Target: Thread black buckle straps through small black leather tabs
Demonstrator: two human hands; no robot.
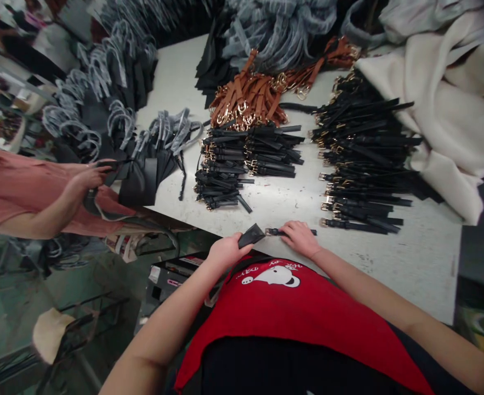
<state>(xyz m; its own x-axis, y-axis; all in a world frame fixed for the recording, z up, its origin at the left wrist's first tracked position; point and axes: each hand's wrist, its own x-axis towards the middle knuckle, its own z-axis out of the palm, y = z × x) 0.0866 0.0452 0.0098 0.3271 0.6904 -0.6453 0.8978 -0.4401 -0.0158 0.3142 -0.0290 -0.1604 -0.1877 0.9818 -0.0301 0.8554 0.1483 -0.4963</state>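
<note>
My left hand (227, 252) grips a flat black leather piece (251, 235) at the table's front edge, thumb on top and its wide end pointing right. Just to the right, my right hand (301, 237) is closed over a short black buckle strap (273, 232) lying on the tabletop. The strap's metal buckle shows left of the fingers and its tail pokes out on the right. A narrow gap separates the leather piece from the buckle. The right fingertips are partly hidden.
Black buckle straps (360, 159) lie stacked at right, with another black strap pile (225, 164) at centre. Brown straps (245, 99) with gold clasps sit behind. Cream fabric (447, 104) drapes the table's (422, 258) right side. A co-worker's hand (94, 175) holds a dark strap at left.
</note>
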